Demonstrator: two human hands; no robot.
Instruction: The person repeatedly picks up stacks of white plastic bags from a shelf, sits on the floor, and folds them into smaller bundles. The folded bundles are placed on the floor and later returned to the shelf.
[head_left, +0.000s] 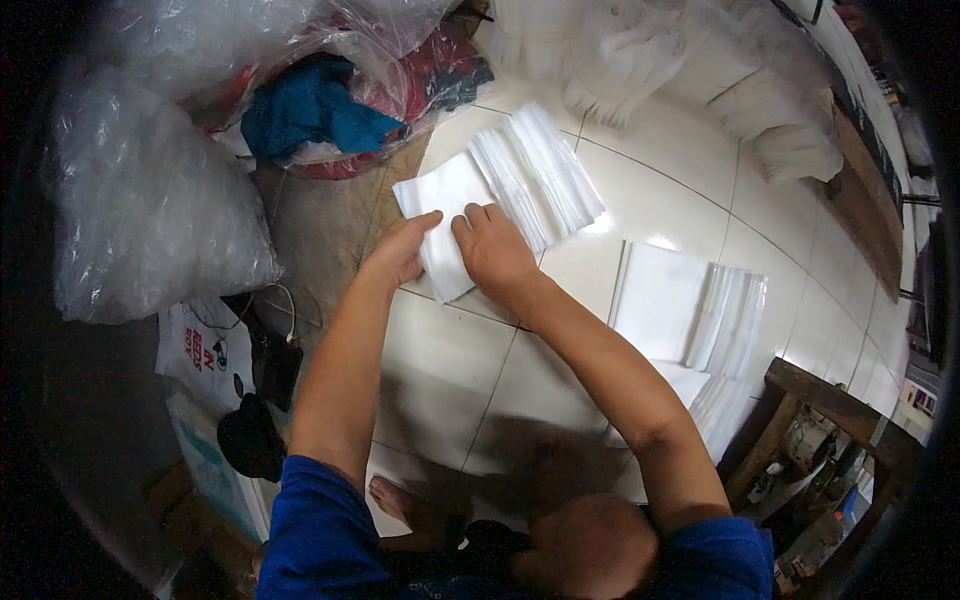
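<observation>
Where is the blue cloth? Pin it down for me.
In the head view the blue cloth lies at upper left, inside a clear plastic bag on the floor, just left of the fanned white sheets under both hands.

Both hands meet on a fanned stack of sheets (500, 190) lying on the tiled floor (450, 370) at twelve o'clock, the left hand (400, 250) just beside the right hand (492, 250). A second stack (690, 305) lies at three o'clock, near a wooden stool (820, 400) at four. Plastic bags (150, 200) sit at ten o'clock, with a bag of cloth (330, 100) at eleven and more sheet piles (700, 70) at one.
</observation>
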